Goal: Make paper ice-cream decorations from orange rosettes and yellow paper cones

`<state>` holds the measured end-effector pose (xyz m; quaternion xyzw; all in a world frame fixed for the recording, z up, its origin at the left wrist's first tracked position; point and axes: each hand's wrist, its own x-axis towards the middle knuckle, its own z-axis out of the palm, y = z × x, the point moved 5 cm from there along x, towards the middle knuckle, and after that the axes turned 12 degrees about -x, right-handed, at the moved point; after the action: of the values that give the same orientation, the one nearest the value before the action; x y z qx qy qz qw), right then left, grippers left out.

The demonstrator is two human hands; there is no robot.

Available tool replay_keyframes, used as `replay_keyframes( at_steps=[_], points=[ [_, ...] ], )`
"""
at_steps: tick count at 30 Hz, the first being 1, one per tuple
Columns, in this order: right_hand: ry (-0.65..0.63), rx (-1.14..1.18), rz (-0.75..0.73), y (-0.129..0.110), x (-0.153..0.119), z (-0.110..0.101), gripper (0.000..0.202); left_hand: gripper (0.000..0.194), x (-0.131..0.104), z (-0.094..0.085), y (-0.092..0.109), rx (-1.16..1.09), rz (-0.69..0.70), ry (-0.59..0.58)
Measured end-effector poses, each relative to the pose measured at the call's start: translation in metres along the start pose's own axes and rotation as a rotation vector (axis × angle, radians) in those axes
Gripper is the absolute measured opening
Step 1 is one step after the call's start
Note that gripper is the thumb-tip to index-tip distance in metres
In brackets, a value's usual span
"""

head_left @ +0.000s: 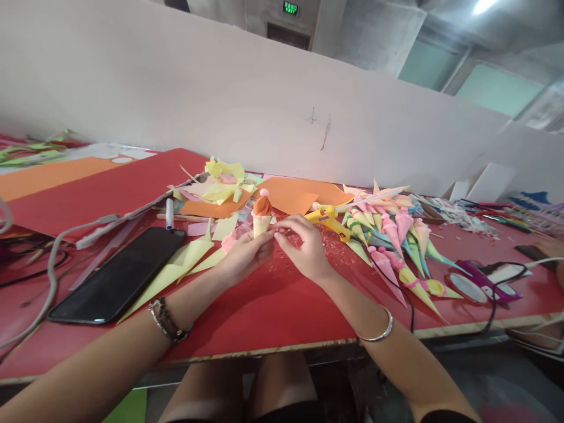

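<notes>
My left hand (244, 254) and my right hand (304, 244) meet at their fingertips over the red table (273, 305). Between the fingers they pinch a small pale piece, too small to make out. Just beyond the fingertips stands a small paper ice-cream cone (261, 216): yellow cone, orange scoop, pink ball on top. The left thumb touches its base. A bracelet sits on each wrist.
A black phone (118, 275) lies at the left beside yellow paper cones (176, 267). A yellow glue gun (328, 220) and a heap of coloured paper cones (396, 241) lie at the right. Orange and yellow paper scraps (224, 191) sit behind. Cables trail at both sides.
</notes>
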<state>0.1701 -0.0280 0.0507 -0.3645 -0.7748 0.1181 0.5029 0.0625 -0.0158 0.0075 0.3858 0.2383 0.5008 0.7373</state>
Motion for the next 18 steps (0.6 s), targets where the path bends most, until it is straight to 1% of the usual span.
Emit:
replay_keyframes(
  at_steps=[4, 8, 11, 13, 16, 18],
  points=[
    [0.002, -0.105, -0.07, -0.0025, 0.0005, -0.0026, 0.016, 0.029, 0.0005, -0.0002, 0.0016, -0.004, 0.007, -0.001],
    [0.023, -0.172, -0.111, -0.004, 0.0001, -0.0044, 0.013, 0.031, -0.0012, 0.0011, 0.0027, 0.022, 0.034, 0.004],
    [0.017, -0.205, -0.12, -0.005, -0.0001, -0.0041, 0.011, 0.032, -0.0014, -0.0003, 0.0023, 0.039, 0.042, 0.019],
    [0.021, -0.222, -0.129, -0.0061, -0.0001, -0.0038, 0.01, 0.032, -0.0011, -0.0007, 0.0016, 0.042, 0.039, 0.007],
    [0.044, -0.229, -0.155, -0.0082, -0.0008, -0.0033, 0.009, 0.032, -0.0006, -0.0001, 0.0011, 0.038, 0.041, -0.008],
    [0.061, -0.221, -0.167, -0.0092, -0.0018, -0.0031, 0.008, 0.032, -0.0006, 0.0003, 0.0014, 0.035, 0.044, 0.006]
  ],
)
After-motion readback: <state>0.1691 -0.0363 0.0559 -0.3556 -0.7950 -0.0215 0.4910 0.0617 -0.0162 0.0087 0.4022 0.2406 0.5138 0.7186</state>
